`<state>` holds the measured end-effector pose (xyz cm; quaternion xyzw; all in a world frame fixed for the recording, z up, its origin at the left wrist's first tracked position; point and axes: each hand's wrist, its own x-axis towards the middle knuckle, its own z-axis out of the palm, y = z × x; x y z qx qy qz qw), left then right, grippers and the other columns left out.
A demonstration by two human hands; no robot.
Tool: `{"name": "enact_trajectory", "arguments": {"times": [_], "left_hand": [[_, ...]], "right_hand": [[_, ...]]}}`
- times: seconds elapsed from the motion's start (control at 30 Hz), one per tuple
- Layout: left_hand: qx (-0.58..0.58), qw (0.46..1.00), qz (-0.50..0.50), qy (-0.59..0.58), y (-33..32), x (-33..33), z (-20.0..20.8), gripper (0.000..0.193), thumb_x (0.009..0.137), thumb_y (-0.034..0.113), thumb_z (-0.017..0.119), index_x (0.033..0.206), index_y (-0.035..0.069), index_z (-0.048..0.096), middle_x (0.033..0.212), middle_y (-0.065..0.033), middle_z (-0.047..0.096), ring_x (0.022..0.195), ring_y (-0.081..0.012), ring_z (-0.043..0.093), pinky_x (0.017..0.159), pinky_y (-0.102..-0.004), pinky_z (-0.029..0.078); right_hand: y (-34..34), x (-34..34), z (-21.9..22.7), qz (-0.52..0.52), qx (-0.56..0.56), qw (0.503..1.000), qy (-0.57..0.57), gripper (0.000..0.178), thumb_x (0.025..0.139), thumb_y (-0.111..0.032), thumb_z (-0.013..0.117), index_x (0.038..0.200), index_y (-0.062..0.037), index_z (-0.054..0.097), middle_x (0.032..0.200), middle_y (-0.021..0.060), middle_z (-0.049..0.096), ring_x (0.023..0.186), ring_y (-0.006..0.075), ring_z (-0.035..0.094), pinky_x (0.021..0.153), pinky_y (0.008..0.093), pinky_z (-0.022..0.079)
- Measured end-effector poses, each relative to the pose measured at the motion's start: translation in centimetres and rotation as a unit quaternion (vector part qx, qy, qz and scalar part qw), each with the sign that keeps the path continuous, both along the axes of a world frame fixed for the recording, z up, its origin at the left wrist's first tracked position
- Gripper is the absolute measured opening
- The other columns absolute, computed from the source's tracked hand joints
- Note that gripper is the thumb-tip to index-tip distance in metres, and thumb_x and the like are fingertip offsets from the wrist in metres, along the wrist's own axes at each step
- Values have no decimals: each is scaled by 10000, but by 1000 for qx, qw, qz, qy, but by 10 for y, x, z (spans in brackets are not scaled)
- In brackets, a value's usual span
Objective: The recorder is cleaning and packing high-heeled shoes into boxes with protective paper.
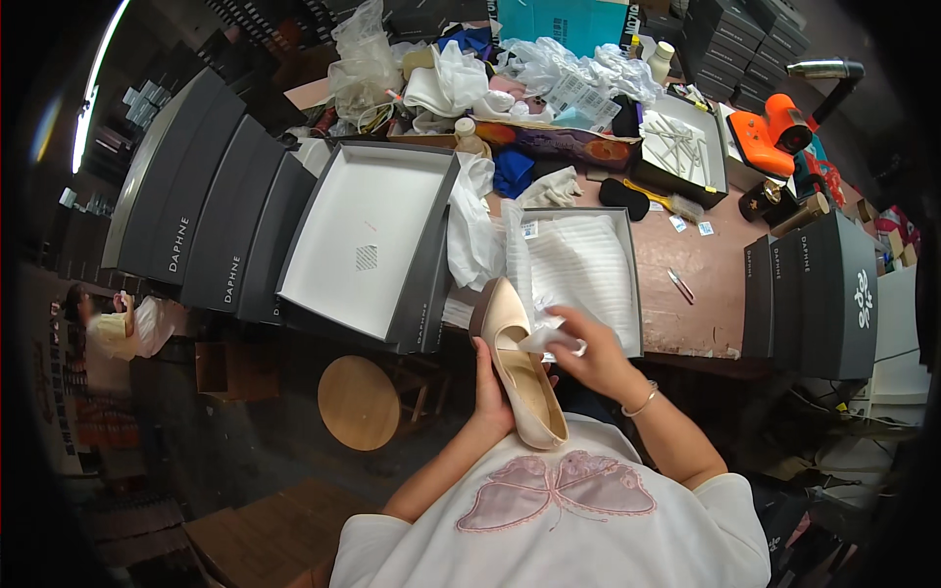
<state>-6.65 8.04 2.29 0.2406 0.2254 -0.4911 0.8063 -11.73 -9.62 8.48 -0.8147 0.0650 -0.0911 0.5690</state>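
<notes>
A beige pump shoe (522, 377) is held up in front of my body, its toe pointing away from me and its heel end close to my shirt. My left hand (493, 387) grips it along its left side, fingers partly hidden underneath. Over the shoe's opening, my right hand (595, 358) pinches a piece of white tissue paper (544, 339). Just beyond, an open shoe box (637, 294) lies on the table, lined with white ribbed wrapping (578, 269).
Left stand grey shoe boxes (211, 216) and an upturned lid (343, 245). More boxes (818, 294) stand right. On the table (701, 318) lie a pen (680, 286) and a brush (676, 203). Behind are a box of white sticks (676, 147), an orange device (769, 137) and plastic bags (578, 69).
</notes>
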Motion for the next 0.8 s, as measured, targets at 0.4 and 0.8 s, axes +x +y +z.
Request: {"name": "enact_trajectory", "arguments": {"times": [0.4,0.8], "left_hand": [[90,991,-19,-96,-29,-38,12,734,875,596,525,1381,94,349,1329,-119,460,1232,-261,450,1049,-423,367],[82,995,51,-10,7,-22,7,900,799,771,432,1184,-37,524,1079,-156,611,962,-263,620,932,-453,496]], "right_hand": [[28,32,-45,-52,-136,988,45,811,648,-17,683,1371,-70,322,1383,240,330,1193,444,437,944,449,442],[-60,60,-206,84,-342,933,77,498,760,-207,720,1223,-96,574,1085,167,613,870,324,631,747,420,527]]}}
